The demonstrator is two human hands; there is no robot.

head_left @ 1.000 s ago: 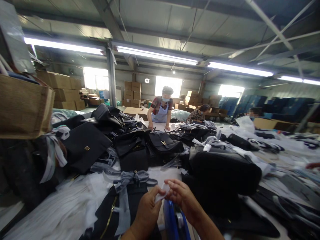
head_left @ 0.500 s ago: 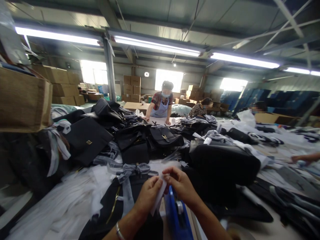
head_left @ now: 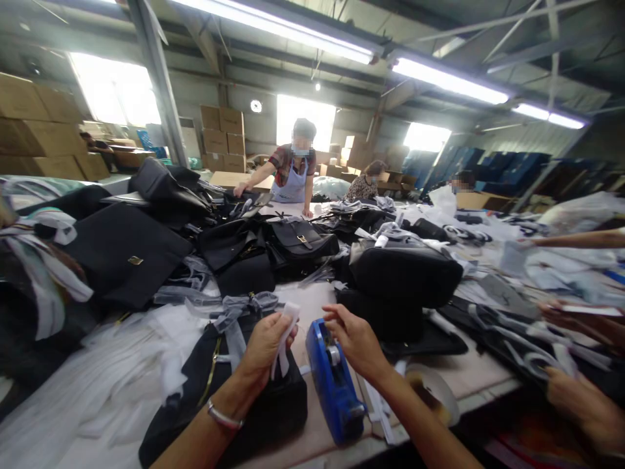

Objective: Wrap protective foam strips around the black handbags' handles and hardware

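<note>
My left hand (head_left: 266,342) is closed on a folded white strip (head_left: 284,339), above a black bag (head_left: 278,404) with a gold zipper and clear wrapping on its straps. Over the far end of a blue tape dispenser (head_left: 334,384), my right hand (head_left: 352,335) has its fingers apart and bent, with nothing seen between them. The dispenser stands on the table just right of the black bag. A gap separates my two hands.
Black bags (head_left: 297,244) are heaped ahead, and a large black bag (head_left: 405,267) lies to the right. White sheets (head_left: 122,384) spread at left. A tape roll (head_left: 432,391) sits near the table edge. An aproned person (head_left: 293,176) stands opposite; others' hands (head_left: 581,397) show at right.
My hands have moved apart; the right has let go of the white strip and opened, while the left keeps it. The view has turned right and down, showing more of the dispenser.
</note>
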